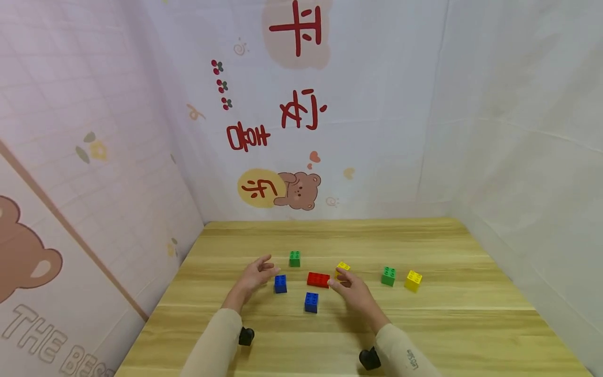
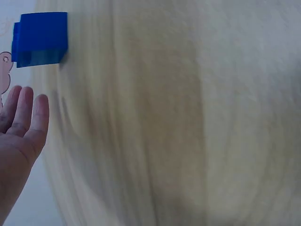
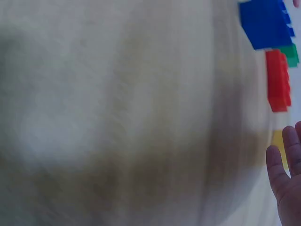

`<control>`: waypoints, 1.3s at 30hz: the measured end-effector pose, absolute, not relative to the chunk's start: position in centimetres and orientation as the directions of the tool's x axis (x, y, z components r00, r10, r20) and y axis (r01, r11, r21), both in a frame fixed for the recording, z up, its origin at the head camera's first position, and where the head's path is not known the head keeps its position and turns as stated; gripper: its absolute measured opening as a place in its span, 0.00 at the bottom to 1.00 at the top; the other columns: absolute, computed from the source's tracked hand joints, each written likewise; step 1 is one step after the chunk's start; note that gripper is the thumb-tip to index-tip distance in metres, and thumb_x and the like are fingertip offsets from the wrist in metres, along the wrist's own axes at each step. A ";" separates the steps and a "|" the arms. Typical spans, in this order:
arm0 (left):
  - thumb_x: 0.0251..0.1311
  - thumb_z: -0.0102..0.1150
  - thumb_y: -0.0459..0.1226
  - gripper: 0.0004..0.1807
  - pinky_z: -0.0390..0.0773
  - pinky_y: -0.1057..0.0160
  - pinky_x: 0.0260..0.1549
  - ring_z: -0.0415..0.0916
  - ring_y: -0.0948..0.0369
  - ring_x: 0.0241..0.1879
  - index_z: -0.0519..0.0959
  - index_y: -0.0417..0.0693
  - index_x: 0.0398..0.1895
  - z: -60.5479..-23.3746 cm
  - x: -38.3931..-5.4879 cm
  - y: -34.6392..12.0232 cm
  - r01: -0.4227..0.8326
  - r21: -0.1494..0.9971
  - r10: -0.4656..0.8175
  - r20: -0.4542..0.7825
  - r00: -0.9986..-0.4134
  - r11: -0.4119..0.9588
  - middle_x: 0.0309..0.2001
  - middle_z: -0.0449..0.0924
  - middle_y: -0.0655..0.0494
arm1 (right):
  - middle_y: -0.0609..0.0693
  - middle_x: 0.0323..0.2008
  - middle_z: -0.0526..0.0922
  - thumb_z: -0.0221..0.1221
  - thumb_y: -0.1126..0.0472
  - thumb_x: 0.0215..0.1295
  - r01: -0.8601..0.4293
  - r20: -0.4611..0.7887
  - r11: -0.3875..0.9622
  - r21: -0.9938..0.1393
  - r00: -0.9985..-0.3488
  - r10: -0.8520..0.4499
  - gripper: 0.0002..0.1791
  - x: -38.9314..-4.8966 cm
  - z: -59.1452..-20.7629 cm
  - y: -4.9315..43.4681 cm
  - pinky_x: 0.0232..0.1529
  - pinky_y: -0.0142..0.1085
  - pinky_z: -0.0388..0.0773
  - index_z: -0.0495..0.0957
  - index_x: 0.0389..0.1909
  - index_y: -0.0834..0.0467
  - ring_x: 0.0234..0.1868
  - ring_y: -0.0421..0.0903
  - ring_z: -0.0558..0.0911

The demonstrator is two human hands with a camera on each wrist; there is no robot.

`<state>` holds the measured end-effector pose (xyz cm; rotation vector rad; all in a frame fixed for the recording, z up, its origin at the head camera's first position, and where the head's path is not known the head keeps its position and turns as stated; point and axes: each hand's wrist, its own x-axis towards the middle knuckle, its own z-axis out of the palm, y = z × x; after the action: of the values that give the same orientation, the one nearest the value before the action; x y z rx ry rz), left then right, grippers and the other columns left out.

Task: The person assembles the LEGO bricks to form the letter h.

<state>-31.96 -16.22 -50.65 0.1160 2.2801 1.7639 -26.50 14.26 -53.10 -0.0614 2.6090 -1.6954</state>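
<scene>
My left hand is over the left part of the table, fingers relaxed and holding nothing. Just right of its fingertips stands a blue brick, which the left wrist view also shows beyond the fingers. My right hand holds nothing either, its fingers loosely spread. Its thumb side is right at the end of a flat red brick. Behind those fingers a yellow brick is partly hidden. Another blue brick stands between the hands, nearer to me.
A green brick stands behind the left blue one. Farther right are a second green brick and a second yellow brick. All rest on a wood-grain table with printed white cloth hanging behind and at both sides.
</scene>
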 end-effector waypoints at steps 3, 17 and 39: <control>0.66 0.64 0.41 0.39 0.69 0.40 0.59 0.67 0.41 0.64 0.58 0.40 0.76 -51.1 -31.9 -16.3 -0.098 0.953 0.225 -0.166 -0.960 0.287 0.67 0.66 0.36 | 0.63 0.59 0.77 0.62 0.44 0.67 -0.022 -0.017 0.374 -0.927 -0.995 -0.100 0.38 -26.1 -53.5 13.7 0.56 0.53 0.75 0.67 0.70 0.63 0.57 0.59 0.78; 0.61 0.69 0.36 0.32 0.70 0.42 0.58 0.70 0.43 0.60 0.70 0.35 0.66 -53.0 -31.4 -16.9 -0.036 0.916 0.234 -0.139 -0.962 0.399 0.59 0.74 0.40 | 0.64 0.59 0.76 0.70 0.51 0.60 -0.047 -0.031 0.324 -0.945 -0.972 -0.232 0.36 -24.9 -54.2 11.0 0.59 0.55 0.72 0.72 0.66 0.63 0.59 0.60 0.76; 0.59 0.70 0.35 0.26 0.72 0.47 0.55 0.72 0.48 0.55 0.76 0.37 0.60 -53.3 -31.6 -16.4 -0.038 0.898 0.217 -0.146 -0.965 0.437 0.53 0.77 0.45 | 0.57 0.57 0.80 0.71 0.56 0.58 -0.055 -0.028 0.413 -0.909 -0.981 -0.192 0.29 -24.9 -54.8 10.4 0.64 0.58 0.64 0.78 0.58 0.62 0.61 0.59 0.74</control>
<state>-31.64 -16.39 -53.32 0.1554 2.4511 1.5415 -24.86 10.44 -54.79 -0.2226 2.5308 -1.6206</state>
